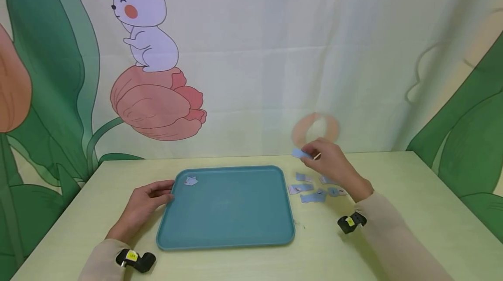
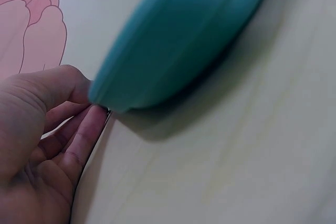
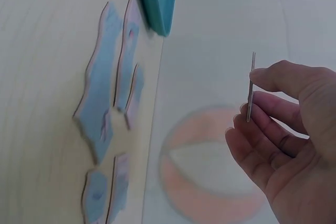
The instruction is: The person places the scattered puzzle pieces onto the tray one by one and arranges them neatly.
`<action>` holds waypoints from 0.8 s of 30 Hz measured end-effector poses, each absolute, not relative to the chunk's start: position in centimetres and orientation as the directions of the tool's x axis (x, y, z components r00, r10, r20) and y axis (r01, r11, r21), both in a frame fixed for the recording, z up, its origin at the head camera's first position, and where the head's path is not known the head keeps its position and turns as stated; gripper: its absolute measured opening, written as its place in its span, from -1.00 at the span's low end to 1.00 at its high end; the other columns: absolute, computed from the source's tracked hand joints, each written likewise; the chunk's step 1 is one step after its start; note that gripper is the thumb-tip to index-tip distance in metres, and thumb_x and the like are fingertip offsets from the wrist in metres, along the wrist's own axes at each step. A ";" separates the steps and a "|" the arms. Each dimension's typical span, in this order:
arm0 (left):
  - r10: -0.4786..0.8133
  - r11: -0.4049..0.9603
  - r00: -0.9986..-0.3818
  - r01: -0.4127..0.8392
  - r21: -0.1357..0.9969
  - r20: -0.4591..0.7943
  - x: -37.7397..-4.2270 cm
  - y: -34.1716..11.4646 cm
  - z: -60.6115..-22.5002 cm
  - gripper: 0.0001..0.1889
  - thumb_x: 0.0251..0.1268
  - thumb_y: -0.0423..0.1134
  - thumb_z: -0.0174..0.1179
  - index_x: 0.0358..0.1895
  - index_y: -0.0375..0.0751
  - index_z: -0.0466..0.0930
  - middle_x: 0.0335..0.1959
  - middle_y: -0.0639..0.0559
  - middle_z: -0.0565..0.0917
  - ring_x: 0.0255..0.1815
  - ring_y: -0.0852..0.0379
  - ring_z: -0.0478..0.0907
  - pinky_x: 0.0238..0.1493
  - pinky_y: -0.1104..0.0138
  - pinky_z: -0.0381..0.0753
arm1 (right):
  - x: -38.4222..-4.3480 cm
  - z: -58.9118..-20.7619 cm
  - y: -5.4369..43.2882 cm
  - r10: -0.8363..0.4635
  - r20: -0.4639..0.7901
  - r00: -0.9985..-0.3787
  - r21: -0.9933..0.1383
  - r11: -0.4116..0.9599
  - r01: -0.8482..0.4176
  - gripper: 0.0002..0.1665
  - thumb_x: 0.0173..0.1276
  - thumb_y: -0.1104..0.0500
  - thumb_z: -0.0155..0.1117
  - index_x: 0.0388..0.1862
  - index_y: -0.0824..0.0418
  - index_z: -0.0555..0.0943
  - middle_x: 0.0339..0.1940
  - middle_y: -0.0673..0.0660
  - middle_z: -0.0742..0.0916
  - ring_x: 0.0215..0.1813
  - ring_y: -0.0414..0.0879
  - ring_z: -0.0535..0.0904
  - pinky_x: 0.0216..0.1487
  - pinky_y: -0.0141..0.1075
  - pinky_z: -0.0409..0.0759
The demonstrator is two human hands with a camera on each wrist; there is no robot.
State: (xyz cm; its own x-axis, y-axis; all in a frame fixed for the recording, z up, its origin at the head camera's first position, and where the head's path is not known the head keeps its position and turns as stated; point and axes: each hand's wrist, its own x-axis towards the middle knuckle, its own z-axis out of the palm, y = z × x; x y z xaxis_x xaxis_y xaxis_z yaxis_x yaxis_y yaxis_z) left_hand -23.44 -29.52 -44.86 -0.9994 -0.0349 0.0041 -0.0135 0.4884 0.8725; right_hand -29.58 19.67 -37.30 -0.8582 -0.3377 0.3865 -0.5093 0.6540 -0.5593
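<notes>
Between thumb and fingers, my right hand [image 1: 333, 161] pinches a thin light-blue puzzle piece [image 1: 298, 153], raised above the far edge of the table. The right wrist view shows that piece [image 3: 251, 90] edge-on as a narrow strip. At the tray's left edge, my left hand [image 1: 145, 202] grips the rim of the teal tray [image 1: 232, 211]. The left wrist view has the thumb and fingers of that hand [image 2: 47, 129] at the tray's corner [image 2: 173, 51]. One small pale puzzle piece [image 1: 191, 181] lies in the tray's far left corner.
Several blue and pink puzzle pieces [image 1: 313, 197] lie flat on the pale table [image 1: 251, 265], right of the tray. A curtain [image 1: 251, 63] printed with a rabbit and flowers hangs behind the table's far edge. Dark specks sit near the tray's right side.
</notes>
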 end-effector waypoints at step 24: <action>-0.046 0.505 -0.999 -0.030 0.863 -0.008 -23.3 -29.2 -44.9 -0.48 0.52 -0.37 0.29 0.47 -0.39 0.49 0.34 -0.33 0.62 0.28 -0.20 0.60 0.19 0.32 0.69 | -30.0 -36.3 10.7 -0.507 0.302 -0.808 -0.533 0.613 -0.584 -0.75 0.46 0.23 0.47 0.03 0.33 0.76 -0.11 0.11 0.70 -0.09 -0.02 0.67 -0.02 -0.19 0.72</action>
